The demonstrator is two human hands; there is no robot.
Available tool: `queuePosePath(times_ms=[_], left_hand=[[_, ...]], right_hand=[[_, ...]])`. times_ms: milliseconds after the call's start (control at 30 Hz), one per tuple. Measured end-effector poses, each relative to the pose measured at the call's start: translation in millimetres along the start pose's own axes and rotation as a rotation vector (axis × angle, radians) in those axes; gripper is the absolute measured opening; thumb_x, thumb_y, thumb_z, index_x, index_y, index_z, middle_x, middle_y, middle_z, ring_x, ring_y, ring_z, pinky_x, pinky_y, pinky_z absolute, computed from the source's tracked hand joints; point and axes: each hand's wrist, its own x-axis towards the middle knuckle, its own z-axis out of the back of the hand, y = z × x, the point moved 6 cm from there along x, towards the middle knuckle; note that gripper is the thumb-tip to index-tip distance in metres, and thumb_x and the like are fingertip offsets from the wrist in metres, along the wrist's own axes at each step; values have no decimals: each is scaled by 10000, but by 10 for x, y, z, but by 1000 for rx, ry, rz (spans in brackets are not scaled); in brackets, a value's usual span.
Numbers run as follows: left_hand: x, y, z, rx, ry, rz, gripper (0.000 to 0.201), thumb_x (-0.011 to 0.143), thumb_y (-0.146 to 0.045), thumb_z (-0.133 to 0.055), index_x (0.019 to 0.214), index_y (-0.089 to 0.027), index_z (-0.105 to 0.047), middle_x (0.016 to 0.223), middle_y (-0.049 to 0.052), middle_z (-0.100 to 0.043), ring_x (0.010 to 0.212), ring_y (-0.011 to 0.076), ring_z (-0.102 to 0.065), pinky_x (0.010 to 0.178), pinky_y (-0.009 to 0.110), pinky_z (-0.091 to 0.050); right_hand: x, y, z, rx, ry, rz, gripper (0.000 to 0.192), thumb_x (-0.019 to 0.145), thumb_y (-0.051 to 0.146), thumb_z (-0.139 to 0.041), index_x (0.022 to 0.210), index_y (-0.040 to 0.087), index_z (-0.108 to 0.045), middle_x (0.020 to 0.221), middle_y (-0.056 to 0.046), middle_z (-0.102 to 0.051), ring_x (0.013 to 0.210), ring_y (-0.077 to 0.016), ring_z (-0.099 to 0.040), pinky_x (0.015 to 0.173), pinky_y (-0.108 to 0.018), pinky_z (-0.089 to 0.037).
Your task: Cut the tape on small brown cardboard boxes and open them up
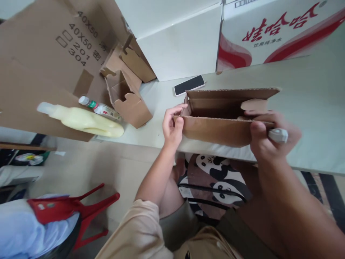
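A brown cardboard box [215, 131] lies open-topped at the near edge of the white table [309, 93]. My left hand [172, 126] pinches its left end flap. At the right end, my right hand [272, 138] grips the box's front wall, thumb over the rim, and also holds a small white object [279, 135] in its fingers. The box's rear flap [231, 93] stands up behind the opening.
A phone [189, 85] lies face up behind the box. A smaller folded cardboard box [129, 100] sits to the left, beside a pale yellow bottle [83, 120] and a small clear bottle [101, 108] on flat cardboard. Large white cartons [269, 32] line the back. A red stool [75, 208] stands on the floor.
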Motion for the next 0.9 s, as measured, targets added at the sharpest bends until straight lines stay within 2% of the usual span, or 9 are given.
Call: queuePosePath(times_ms=[100, 167, 300, 467, 567, 633, 733, 833, 900], left_hand=[[-99, 45, 8, -51, -69, 23, 252, 990, -498, -553, 1114, -312, -668, 1241, 35, -739, 1259, 233, -664, 1110, 508, -518], [-122, 79, -2, -67, -74, 40, 242, 994, -482, -553, 1098, -309, -685, 1234, 30, -749, 1255, 240, -673, 1119, 533, -518], [-90, 106, 7, -70, -33, 30, 247, 993, -475, -555, 1100, -322, -715, 1211, 23, -761, 1213, 241, -697, 1086, 519, -552], [-80, 54, 30, -21, -24, -54, 413, 981, -519, -554, 1365, -372, -594, 1348, 46, -689, 1284, 246, -650, 1128, 475, -518], [-87, 24, 26, 14, -6, -84, 444, 987, -536, -525, 1401, -377, -545, 1397, 53, -650, 1329, 263, -615, 1177, 508, -468], [-84, 15, 41, 36, 1, -84, 441, 993, -542, -501, 1400, -377, -542, 1409, 54, -640, 1345, 270, -602, 1195, 528, -445], [-79, -27, 73, 70, 23, -122, 412, 991, -569, -482, 1351, -387, -564, 1415, 48, -635, 1353, 288, -592, 1191, 573, -424], [-92, -74, 80, 91, 60, -144, 337, 993, -588, -450, 1171, -340, -594, 1409, 61, -627, 1351, 302, -582, 1158, 609, -426], [-117, -119, 92, 114, 40, -169, 291, 1003, -558, -445, 1010, -289, -555, 1341, 78, -636, 1304, 292, -601, 1116, 599, -461]], right_hand=[[12, -23, -23, 7, -17, -8, 292, 941, 391, -633, 714, 208, -653, 822, -13, -788, 853, -234, -786, 998, -463, -500], [10, -41, -34, 34, -2, -8, 308, 934, 394, -638, 689, 207, -637, 765, 8, -774, 818, -229, -788, 1053, -490, -476], [0, -46, -11, 55, -15, -22, 379, 928, 454, -643, 649, 200, -602, 767, -1, -778, 763, -223, -782, 1055, -506, -487], [20, 61, -27, 23, 51, 17, 491, 968, 534, -584, 611, 195, -594, 676, 4, -734, 686, -209, -769, 1039, -534, -532], [25, 140, -5, 48, 49, 95, 439, 1006, 517, -522, 730, 213, -679, 707, -4, -745, 759, -245, -794, 1045, -575, -569], [21, 174, 1, 42, 83, 121, 434, 1036, 513, -452, 862, 228, -729, 740, -14, -764, 880, -271, -801, 1096, -583, -549], [16, 196, -37, 17, 244, 100, 447, 1051, 524, -399, 979, 230, -728, 888, -53, -805, 1088, -278, -756, 1190, -558, -475], [24, 233, -22, 82, 320, 85, 396, 1036, 527, -447, 942, 231, -694, 1027, -75, -808, 1200, -283, -705, 1231, -571, -416], [33, 242, -12, 121, 342, 56, 384, 1026, 527, -472, 891, 229, -671, 1060, -83, -803, 1237, -293, -684, 1243, -602, -383]])
